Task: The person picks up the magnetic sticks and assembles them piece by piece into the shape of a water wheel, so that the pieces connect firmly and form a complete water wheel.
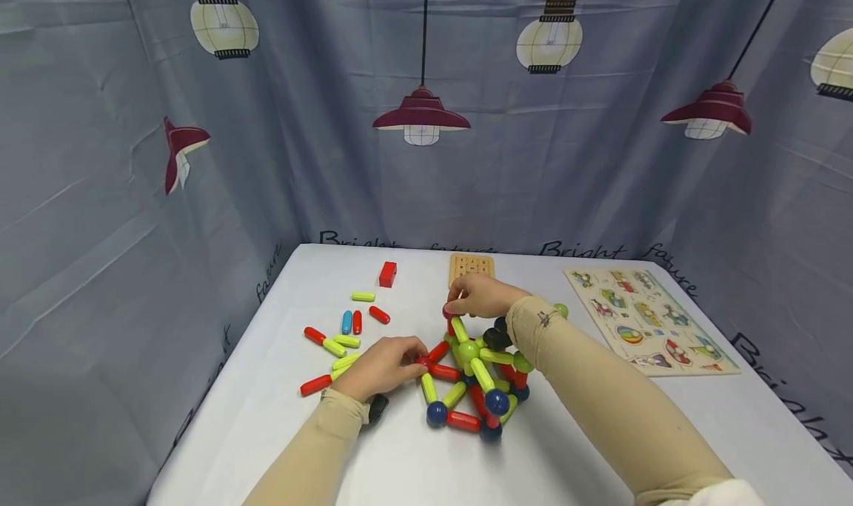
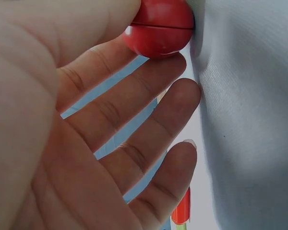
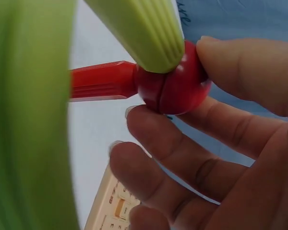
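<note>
A structure of red and yellow-green rods joined by balls [image 1: 469, 350] stands on the table's front middle. At its left side my left hand [image 1: 386, 365] pinches a red ball [image 2: 161, 36] between thumb and fingers; the other fingers are spread. My right hand [image 1: 486, 295] reaches over the top and grips another red ball [image 3: 182, 91] with thumb and fingertips. In the right wrist view, a green rod [image 3: 149, 33] and a red rod [image 3: 103, 81] meet at that ball. Dark blue balls [image 1: 436, 414] form lower corners, and the right forearm covers part of the structure.
Loose rods [image 1: 346, 341] in red, green and blue lie on the left of the white table [image 1: 400, 469]. Farther back are a red block [image 1: 388, 274] and a small wooden board [image 1: 472, 263]. A picture puzzle board [image 1: 649, 321] lies at the right.
</note>
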The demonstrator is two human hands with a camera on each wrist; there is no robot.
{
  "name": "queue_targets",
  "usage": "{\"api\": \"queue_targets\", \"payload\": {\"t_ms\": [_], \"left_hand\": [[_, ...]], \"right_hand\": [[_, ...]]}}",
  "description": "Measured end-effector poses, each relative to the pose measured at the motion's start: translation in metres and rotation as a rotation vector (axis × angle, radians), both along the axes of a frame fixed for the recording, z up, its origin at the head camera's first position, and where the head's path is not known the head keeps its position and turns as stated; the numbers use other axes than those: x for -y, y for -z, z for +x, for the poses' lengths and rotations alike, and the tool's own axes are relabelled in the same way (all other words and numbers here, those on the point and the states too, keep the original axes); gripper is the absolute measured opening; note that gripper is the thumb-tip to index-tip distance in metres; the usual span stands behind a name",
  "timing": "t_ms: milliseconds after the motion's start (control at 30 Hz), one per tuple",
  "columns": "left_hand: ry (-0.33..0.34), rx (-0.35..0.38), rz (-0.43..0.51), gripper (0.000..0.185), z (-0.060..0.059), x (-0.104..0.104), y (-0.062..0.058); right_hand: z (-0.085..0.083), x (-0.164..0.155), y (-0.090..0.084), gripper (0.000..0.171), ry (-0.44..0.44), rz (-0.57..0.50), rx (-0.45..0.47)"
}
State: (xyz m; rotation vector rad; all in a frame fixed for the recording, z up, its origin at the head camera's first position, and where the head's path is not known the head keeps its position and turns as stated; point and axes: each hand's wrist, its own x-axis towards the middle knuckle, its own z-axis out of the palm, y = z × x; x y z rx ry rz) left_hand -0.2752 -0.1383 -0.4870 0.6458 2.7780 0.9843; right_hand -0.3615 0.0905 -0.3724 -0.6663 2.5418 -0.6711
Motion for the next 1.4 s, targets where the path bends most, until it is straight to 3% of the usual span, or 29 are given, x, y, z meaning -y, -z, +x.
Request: {"api": "queue_targets", "payload": {"t_ms": [267,400,533,633,700,767,833,900,1033,1200,1300,1400], "left_hand": [[0.008,-0.011,-0.01,0.022,0.0,-0.001,0.0],[0.003,-0.016,-0.016,0.022,0.001,-0.001,0.0],[0.0,-0.002,-0.017,0.026,0.003,-0.003,-0.002],[-0.011,-0.014,-0.052,0.047,0.006,-0.005,-0.005],[0.002,-0.031,-0.088,0.074,0.009,-0.007,-0.008],[0.03,-0.034,-0.128,0.104,0.013,-0.01,-0.011],[0.066,-0.02,-0.148,0.125,0.017,-0.012,-0.012],[0.087,0.004,-0.159,0.134,0.019,-0.013,-0.012],[0.073,0.022,-0.157,0.134,0.014,-0.012,-0.012],[-0.018,-0.022,-0.151,0.124,0.005,-0.005,-0.012],[-0.109,-0.04,-0.149,0.105,0.003,0.001,-0.011],[-0.165,-0.001,-0.089,0.076,0.004,0.005,-0.012]], "right_hand": [[0.002,0.0,-0.001,0.018,0.035,0.056,0.019],[0.005,-0.007,-0.004,0.03,0.059,0.046,0.039],[0.009,-0.034,-0.019,0.039,0.153,-0.051,0.027],[0.008,-0.067,-0.022,0.038,0.269,-0.178,0.006],[0.007,-0.09,-0.009,0.04,0.331,-0.249,0.022],[0.009,-0.108,0.014,0.044,0.357,-0.273,0.064],[0.014,-0.121,0.044,0.048,0.339,-0.289,0.128],[0.023,-0.127,0.071,0.05,0.3,-0.313,0.181],[0.039,-0.133,0.104,0.052,0.261,-0.417,0.173],[0.053,-0.137,0.117,0.039,0.361,-0.445,0.042],[0.058,-0.141,0.119,0.031,0.383,-0.453,0.047],[0.063,-0.146,0.121,0.031,0.315,-0.482,0.105]]}}
